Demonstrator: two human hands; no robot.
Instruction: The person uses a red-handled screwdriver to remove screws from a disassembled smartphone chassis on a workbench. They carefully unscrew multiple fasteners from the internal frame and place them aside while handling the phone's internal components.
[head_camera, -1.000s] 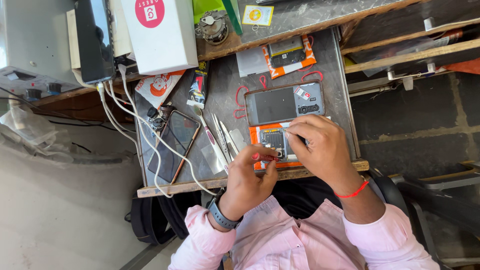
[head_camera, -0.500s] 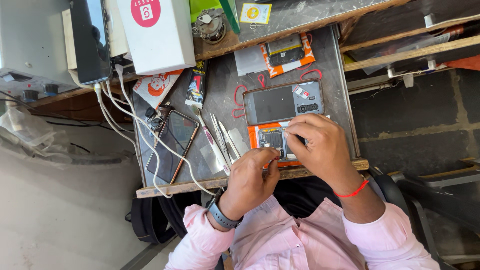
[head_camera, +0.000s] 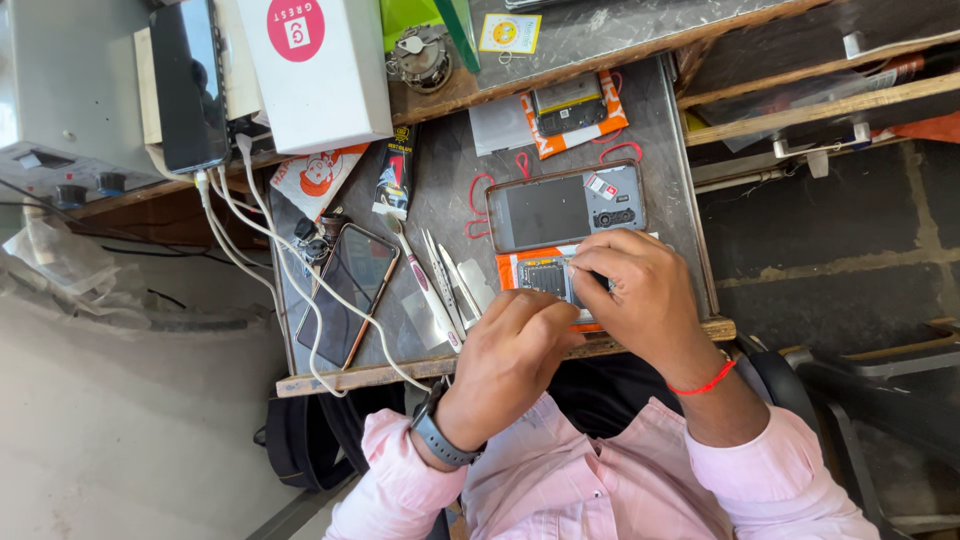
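Both hands meet over the opened phone (head_camera: 548, 278) at the table's (head_camera: 450, 200) near edge. The left hand (head_camera: 515, 350), fingers curled, has shifted closer to the right hand (head_camera: 640, 295), which stays pinched on the phone. What the left hand grips cannot be told; the tweezers (head_camera: 440, 280) lie unmoved beside it.

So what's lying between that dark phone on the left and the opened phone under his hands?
Head view: tweezers and a pink-handled tool on the mat.
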